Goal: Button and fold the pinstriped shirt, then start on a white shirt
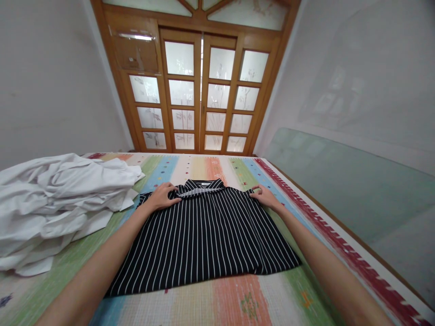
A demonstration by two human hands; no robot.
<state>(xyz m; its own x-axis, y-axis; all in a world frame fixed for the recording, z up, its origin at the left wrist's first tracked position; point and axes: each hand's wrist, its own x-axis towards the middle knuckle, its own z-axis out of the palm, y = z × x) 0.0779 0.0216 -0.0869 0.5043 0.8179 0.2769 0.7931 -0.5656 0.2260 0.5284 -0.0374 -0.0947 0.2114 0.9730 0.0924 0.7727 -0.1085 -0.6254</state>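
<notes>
A black shirt with white stripes [204,235] lies spread on the bed, its collar [204,184] at the far end and its hem toward me. My left hand [164,196] pinches the shirt near the left shoulder, thumb on top and fingers at the far edge. At the opposite shoulder, my right hand [264,196] grips the fabric between thumb and fingers. A light inner side of the cloth shows just below the collar. The fabric's lower right part is slightly wrinkled.
White crumpled clothes [64,199] are heaped at the left. Beneath everything is a colourful striped bedsheet [234,299]. A pale green headboard-like panel [340,181] stands along the right wall. Wooden doors with glass panes [200,90] close off the far side.
</notes>
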